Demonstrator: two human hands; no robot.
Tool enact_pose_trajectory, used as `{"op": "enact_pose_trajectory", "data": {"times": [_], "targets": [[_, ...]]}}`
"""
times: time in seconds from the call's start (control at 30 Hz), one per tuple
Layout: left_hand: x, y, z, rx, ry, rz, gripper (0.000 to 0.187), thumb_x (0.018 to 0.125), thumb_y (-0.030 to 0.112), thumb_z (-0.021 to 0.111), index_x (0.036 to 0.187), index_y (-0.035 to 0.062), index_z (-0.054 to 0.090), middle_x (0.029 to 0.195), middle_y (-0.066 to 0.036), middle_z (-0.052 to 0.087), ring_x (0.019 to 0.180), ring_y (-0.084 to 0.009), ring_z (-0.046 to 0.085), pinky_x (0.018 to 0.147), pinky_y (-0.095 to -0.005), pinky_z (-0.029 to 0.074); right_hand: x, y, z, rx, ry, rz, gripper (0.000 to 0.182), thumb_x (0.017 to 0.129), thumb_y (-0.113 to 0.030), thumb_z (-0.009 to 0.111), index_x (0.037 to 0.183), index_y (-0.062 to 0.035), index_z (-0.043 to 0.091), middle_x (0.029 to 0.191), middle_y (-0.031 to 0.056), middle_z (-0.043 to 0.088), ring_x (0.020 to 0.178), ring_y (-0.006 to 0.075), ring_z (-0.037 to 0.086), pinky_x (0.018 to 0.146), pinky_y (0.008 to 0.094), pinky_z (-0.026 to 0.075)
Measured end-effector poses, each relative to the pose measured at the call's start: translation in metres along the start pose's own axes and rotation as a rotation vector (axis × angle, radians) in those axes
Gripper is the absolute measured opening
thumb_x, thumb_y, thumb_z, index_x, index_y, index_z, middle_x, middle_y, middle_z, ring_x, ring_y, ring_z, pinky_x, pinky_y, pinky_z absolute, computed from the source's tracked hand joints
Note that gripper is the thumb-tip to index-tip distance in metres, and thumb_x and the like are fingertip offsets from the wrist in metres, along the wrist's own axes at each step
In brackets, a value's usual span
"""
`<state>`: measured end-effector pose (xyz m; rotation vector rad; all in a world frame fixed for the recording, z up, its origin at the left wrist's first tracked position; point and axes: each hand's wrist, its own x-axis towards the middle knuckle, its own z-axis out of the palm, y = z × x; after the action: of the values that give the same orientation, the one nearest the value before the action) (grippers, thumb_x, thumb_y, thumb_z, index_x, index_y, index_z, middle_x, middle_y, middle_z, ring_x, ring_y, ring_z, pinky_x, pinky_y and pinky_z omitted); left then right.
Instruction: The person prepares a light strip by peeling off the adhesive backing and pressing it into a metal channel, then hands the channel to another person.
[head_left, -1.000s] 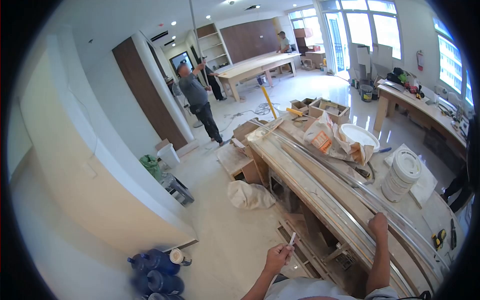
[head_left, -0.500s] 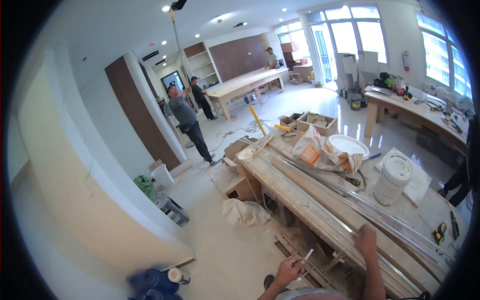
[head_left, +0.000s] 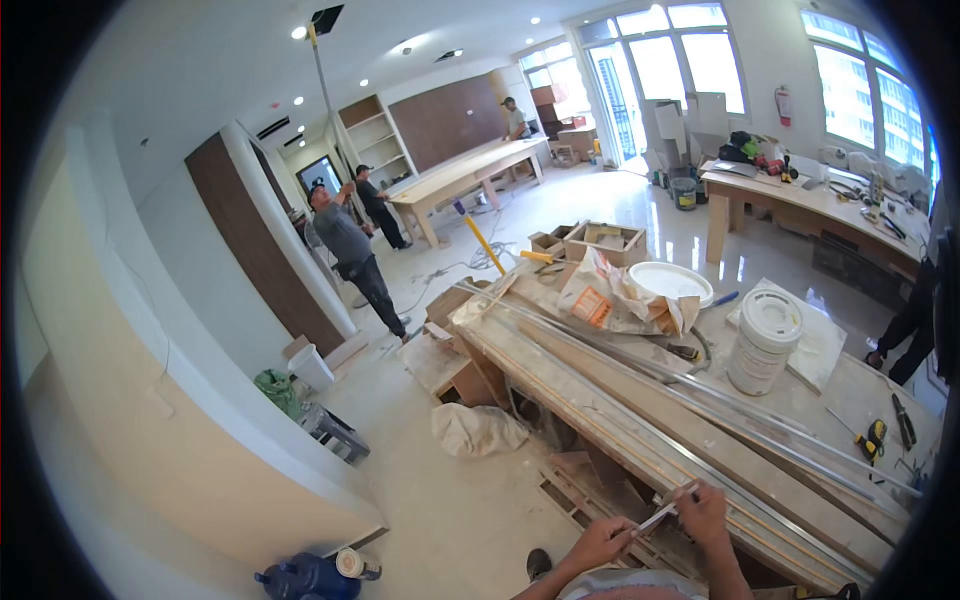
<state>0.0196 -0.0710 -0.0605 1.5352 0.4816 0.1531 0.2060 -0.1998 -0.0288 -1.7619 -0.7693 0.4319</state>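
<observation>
At the bottom of the head view, a short, thin white strip (head_left: 655, 518) spans the gap between my two hands. My left hand (head_left: 605, 541) pinches its lower left end. Fingers of my right hand (head_left: 703, 510) are closed on its upper right end, beside the edge of the workbench. Long metal profiles (head_left: 640, 365) and wooden boards (head_left: 600, 400) lie lengthwise on the bench just beyond my hands.
The bench also bears a white bucket (head_left: 765, 342), a torn paper bag (head_left: 610, 290), a round white lid (head_left: 670, 284) and pliers (head_left: 903, 420). Several people stand farther off, one holding a long pole (head_left: 325, 95). Blue bottles (head_left: 305, 577) stand at lower left.
My right hand has come down and left from over the bench and taken hold of the strip's other end. The whole view has shifted slightly.
</observation>
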Motion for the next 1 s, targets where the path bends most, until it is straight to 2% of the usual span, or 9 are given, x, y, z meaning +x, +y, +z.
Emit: {"op": "enact_pose_trajectory", "data": {"times": [0.07, 0.17, 0.27, 0.37, 0.53, 0.67, 0.77, 0.83, 1.0], "targets": [[-0.010, -0.005, -0.008, 0.042, -0.013, -0.048, 0.026, 0.102, 0.026, 0.059, 0.104, 0.0014, 0.066, 0.068, 0.001, 0.057, 0.052, -0.0057, 0.049, 0.048, -0.0233, 0.039, 0.009, 0.007, -0.017, -0.048, 0.095, -0.012, 0.029, 0.095, -0.024, 0.065, 0.077, -0.0016, 0.064, 0.061, 0.0019, 0.059, 0.052, 0.0069, 0.053, 0.048, 0.0255, 0.043], [-0.017, -0.013, -0.017, 0.080, -0.030, -0.101, 0.024, 0.100, 0.025, 0.061, 0.103, 0.0012, 0.068, 0.067, 0.001, 0.059, 0.059, -0.0058, 0.050, 0.055, -0.0251, 0.041, 0.016, 0.010, -0.027, 0.331, 0.269, 0.199, 0.030, 0.097, -0.026, 0.063, 0.080, -0.0016, 0.065, 0.058, 0.0008, 0.057, 0.049, 0.0073, 0.049, 0.047, 0.0246, 0.039], [-0.011, -0.020, -0.010, 0.142, 0.051, 0.075, 0.024, 0.100, 0.025, 0.062, 0.100, 0.0022, 0.069, 0.068, 0.001, 0.059, 0.059, -0.0065, 0.050, 0.055, -0.0261, 0.041, 0.011, 0.015, -0.002, 0.514, 0.284, 0.169, 0.032, 0.101, -0.023, 0.057, 0.075, -0.0048, 0.061, 0.059, 0.0019, 0.057, 0.047, 0.0073, 0.051, 0.043, 0.0206, 0.039], [-0.004, -0.018, -0.005, 0.234, 0.074, 0.116, 0.023, 0.100, 0.024, 0.062, 0.099, 0.0028, 0.069, 0.069, 0.002, 0.059, 0.062, -0.0060, 0.051, 0.056, -0.0251, 0.041, -0.002, 0.011, 0.026, 0.606, 0.225, 0.169, 0.031, 0.101, -0.022, 0.058, 0.077, -0.0029, 0.062, 0.061, 0.0022, 0.059, 0.047, 0.0082, 0.052, 0.044, 0.0223, 0.041], [0.005, 0.006, 0.009, -0.059, 0.094, 0.015, 0.020, 0.100, 0.022, 0.062, 0.103, 0.0030, 0.067, 0.072, 0.003, 0.060, 0.062, -0.0035, 0.050, 0.055, -0.0215, 0.041, -0.022, 0.011, 0.047, 0.398, -0.116, 0.055, 0.029, 0.100, -0.026, 0.060, 0.084, -0.0018, 0.064, 0.065, 0.0026, 0.062, 0.054, 0.0072, 0.055, 0.052, 0.0239, 0.043], [0.008, -0.009, 0.019, -0.048, 0.184, 0.209, 0.017, 0.100, 0.019, 0.062, 0.104, 0.0027, 0.066, 0.073, 0.004, 0.060, 0.060, -0.0034, 0.050, 0.054, -0.0210, 0.041, -0.006, -0.014, 0.031, 0.405, -0.016, 0.126, 0.025, 0.100, -0.021, 0.058, 0.088, -0.0002, 0.065, 0.064, 0.0029, 0.061, 0.051, 0.0098, 0.055, 0.049, 0.0245, 0.045], [0.003, -0.006, 0.023, 0.063, 0.217, 0.181, 0.016, 0.101, 0.015, 0.060, 0.105, 0.0013, 0.066, 0.074, 0.003, 0.060, 0.060, -0.0037, 0.050, 0.054, -0.0209, 0.041, 0.003, -0.014, 0.026, 0.755, 0.096, 0.195, 0.026, 0.101, -0.023, 0.059, 0.092, 0.0001, 0.067, 0.064, 0.0031, 0.061, 0.050, 0.0107, 0.054, 0.049, 0.0249, 0.045], [0.005, -0.006, 0.026, -0.103, 0.179, 0.193, 0.017, 0.101, 0.015, 0.059, 0.107, 0.0008, 0.066, 0.074, 0.003, 0.061, 0.061, -0.0026, 0.051, 0.054, -0.0206, 0.041, 0.003, -0.013, 0.027, 0.935, 0.006, 0.245, 0.024, 0.100, -0.021, 0.060, 0.098, 0.0008, 0.069, 0.071, 0.0031, 0.061, 0.059, 0.0080, 0.058, 0.053, 0.0229, 0.046], [0.017, 0.010, 0.024, 0.044, 0.257, 0.245, 0.014, 0.099, 0.013, 0.060, 0.104, 0.0012, 0.067, 0.075, 0.000, 0.065, 0.065, -0.0035, 0.056, 0.056, -0.0220, 0.045, -0.009, -0.020, 0.045, 0.943, -0.112, 0.307, 0.021, 0.092, -0.009, 0.056, 0.102, 0.0036, 0.069, 0.077, 0.0064, 0.065, 0.063, 0.0106, 0.060, 0.053, 0.0228, 0.046]]}}
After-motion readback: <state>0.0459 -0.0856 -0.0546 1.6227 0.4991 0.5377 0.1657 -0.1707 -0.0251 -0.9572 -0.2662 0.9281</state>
